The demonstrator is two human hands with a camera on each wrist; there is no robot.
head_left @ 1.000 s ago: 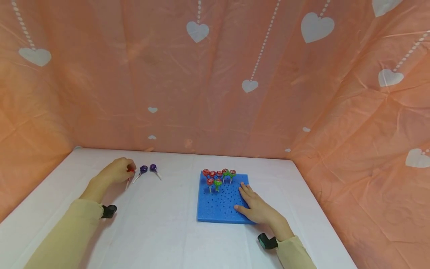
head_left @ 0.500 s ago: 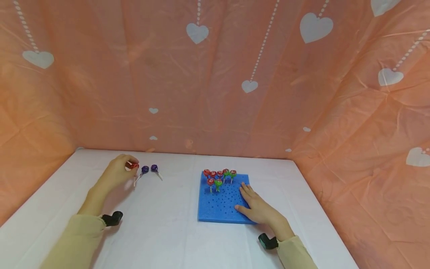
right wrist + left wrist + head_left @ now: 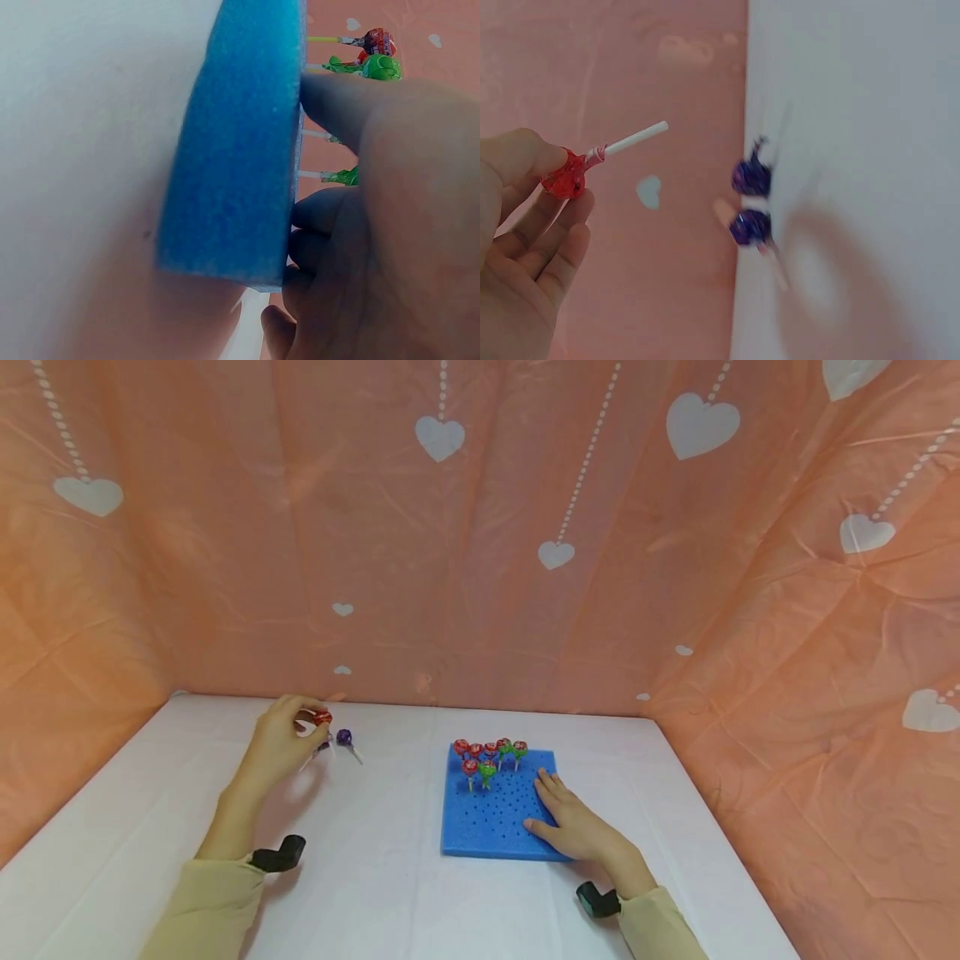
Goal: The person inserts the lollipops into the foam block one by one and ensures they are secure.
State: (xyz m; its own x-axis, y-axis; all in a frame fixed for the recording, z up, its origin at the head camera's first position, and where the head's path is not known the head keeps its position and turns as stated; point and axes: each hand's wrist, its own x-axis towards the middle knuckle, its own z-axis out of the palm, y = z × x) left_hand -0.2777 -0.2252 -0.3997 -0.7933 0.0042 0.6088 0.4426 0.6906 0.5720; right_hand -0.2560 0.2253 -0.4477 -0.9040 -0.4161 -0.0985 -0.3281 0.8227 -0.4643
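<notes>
Between thumb and fingers my left hand (image 3: pixel 281 735) pinches the red wrapped head of a lollipop (image 3: pixel 566 178), held above the table at the back left. In the left wrist view its white stick points up and to the right. My right hand (image 3: pixel 573 822) lies with fingers spread on the right part of a blue foam board (image 3: pixel 476 831) full of small holes. Several red lollipops (image 3: pixel 469 767) and green lollipops (image 3: pixel 487 768) stand upright in the board's back left part. In the right wrist view, the fingers touch the board's top face.
A purple lollipop (image 3: pixel 344 737) lies on the white table (image 3: pixel 360 860). Beside it, another purple lollipop (image 3: pixel 750 226) is partly hidden behind the left hand in the head view. An orange curtain (image 3: pixel 480 635) with white hearts rises at the back and sides.
My left hand has lifted the red lollipop off the table and moved right with it, now covering part of one purple lollipop. The right hand and board stay put.
</notes>
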